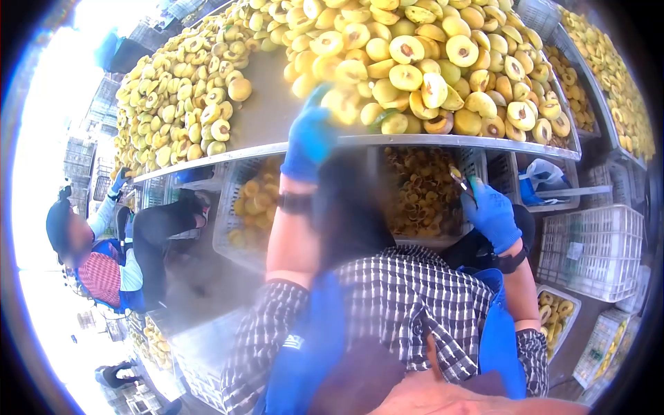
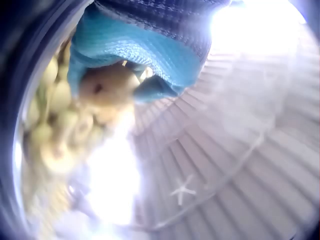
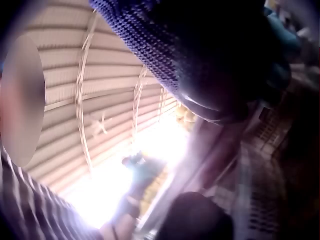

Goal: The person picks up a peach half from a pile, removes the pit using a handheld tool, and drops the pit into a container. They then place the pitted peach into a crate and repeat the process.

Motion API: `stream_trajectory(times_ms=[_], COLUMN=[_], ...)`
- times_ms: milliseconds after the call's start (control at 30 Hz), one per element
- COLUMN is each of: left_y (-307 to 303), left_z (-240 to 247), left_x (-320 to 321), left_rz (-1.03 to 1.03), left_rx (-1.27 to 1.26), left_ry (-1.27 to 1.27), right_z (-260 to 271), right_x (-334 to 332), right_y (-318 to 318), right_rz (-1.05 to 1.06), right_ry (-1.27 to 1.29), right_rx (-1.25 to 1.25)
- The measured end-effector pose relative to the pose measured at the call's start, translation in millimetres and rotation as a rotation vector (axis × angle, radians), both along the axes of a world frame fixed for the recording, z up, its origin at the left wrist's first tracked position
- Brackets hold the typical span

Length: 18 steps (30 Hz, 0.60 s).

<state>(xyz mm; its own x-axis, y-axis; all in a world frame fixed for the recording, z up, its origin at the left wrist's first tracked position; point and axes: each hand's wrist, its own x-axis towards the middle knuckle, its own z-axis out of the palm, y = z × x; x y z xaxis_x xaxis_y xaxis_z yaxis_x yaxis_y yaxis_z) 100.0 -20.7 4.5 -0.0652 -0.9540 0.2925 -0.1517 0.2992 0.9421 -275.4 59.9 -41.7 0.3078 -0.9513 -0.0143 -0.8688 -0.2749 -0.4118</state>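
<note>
My left hand (image 1: pixel 310 138), in a blue glove, reaches over the near rim of a metal table (image 1: pixel 266 97) at the fruit heap. Its curled fingers hold a yellow peach (image 2: pixel 107 87) with a dark spot, plain in the left wrist view but blurred in the head view. Halved peaches (image 1: pixel 407 50) with brown centres are piled beside this hand. Lower right, my gloved right hand (image 1: pixel 492 216) grips a small tool (image 1: pixel 456 176) with a shiny metal end, above a crate of brown-yellow peach pieces (image 1: pixel 418 200). The right wrist view shows mostly the dark back of that glove (image 3: pixel 200 55).
Another crate of peach pieces (image 1: pixel 256 200) stands under the table's edge. White plastic crates (image 1: pixel 591 249) are stacked at right, near a bin with a plastic bag (image 1: pixel 546 176). A seated person (image 1: pixel 104 270) works at the far left. A second fruit table (image 1: pixel 615 76) lies at upper right.
</note>
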Motion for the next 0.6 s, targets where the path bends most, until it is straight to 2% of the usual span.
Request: stream_trajectory(times_ms=[33,67,167,200,300,333,433,567,600], left_y=[4,7,13,14,19,18,23,32,31], left_z=[1,2,-5,-7,-2,-1,-7,0,-6], left_x=[-5,-10,-35,-43,-69,-75,-109,-126,-127], left_rz=[-0.008,-0.014,-0.124,-0.154,-0.183,-0.281,-0.079,0.131,0.120], left_rx=[0.038,0.075,0.096,0.127,0.297,0.321,0.090,-0.382,-0.389], left_ry=[0.057,0.116,0.349,0.490,1.029,1.126,0.683,-0.082,-0.037], right_z=[0,8,0,2,39,46,53,53,54], right_x=[1,5,10,10,30,36,57,79,82], right_y=[-3,-6,-17,-15,-11,-9,-4,-1,-2], right_rz=[0.022,0.007,0.051,0.076,0.051,0.066,0.094,-0.005,-0.001], right_ry=[-0.104,-0.093,0.062,-0.052,-0.341,-0.407,-0.520,-0.517,-0.631], right_rx=[-0.075,-0.036,-0.102,-0.183,-0.097,-0.113,-0.283,-0.205,-0.202])
